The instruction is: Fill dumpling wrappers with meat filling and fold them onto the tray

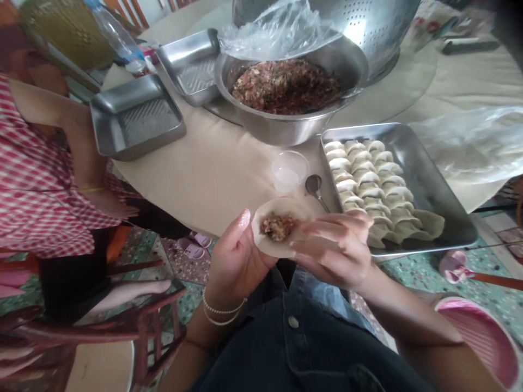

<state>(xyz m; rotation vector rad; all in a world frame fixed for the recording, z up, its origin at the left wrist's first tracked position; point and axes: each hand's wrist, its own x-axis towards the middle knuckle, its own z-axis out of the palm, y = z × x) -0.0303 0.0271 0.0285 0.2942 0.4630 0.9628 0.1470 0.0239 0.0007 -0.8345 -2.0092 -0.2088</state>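
From the wrapper, I see on the bench the filling bowl at twelve o'clock, the dumpling tray near two, another tray at ten.

Soft, fairly even daylight-like light reaches me, its source out of view. It flares white on the steel colander and glints along the crumpled plastic bag, while the larger plastic sheet at the right looks washed out. The counter stays pale with gentle shading. My dark clothing swallows most detail, and the upper right corner falls nearly black. My right hand is slightly smeared across the fingers; toward the edges everything stretches and blurs.
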